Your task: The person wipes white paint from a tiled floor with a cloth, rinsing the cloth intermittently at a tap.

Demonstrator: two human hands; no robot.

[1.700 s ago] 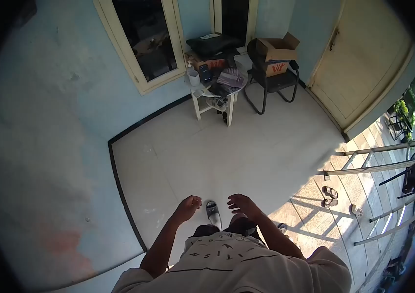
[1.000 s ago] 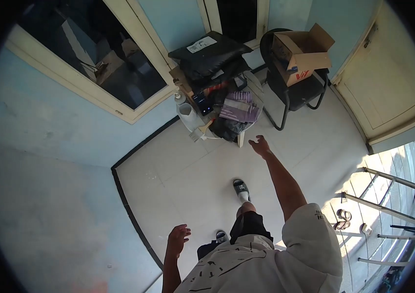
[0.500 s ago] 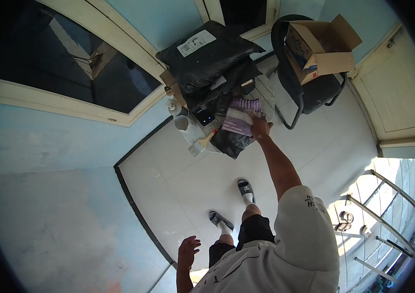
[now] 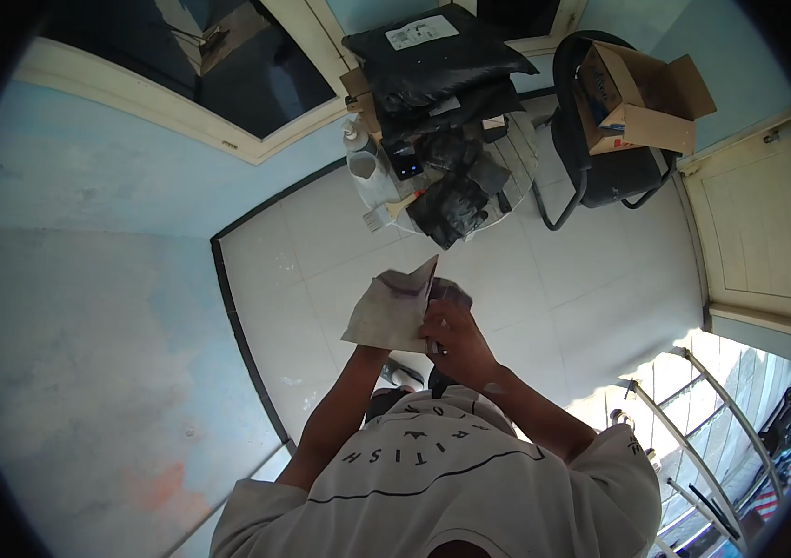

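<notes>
A pale, creased cloth or packet [image 4: 386, 312] with darker purplish folds is held in front of my chest. My right hand [image 4: 446, 330] pinches it at its right side. My left hand is hidden beneath it, with only the wrist and forearm showing below its lower edge. Beyond it stands a round table [image 4: 518, 153], which bears a black plastic bundle [image 4: 451, 209], a dark device with small lights [image 4: 405, 163], a brush [image 4: 379, 218], a white container [image 4: 365, 167] and a pump bottle [image 4: 355, 135].
Large black parcels [image 4: 432, 65] are stacked at the table's back. An open cardboard box [image 4: 646, 126] sits on a black chair [image 4: 611, 177] at right. A metal rack [image 4: 702, 423] stands at lower right, and a wall [image 4: 88, 353] runs along the left.
The purple and pale item has left the table and is now near my chest. My right hand has drawn back with it, and my left arm has come up under it.
</notes>
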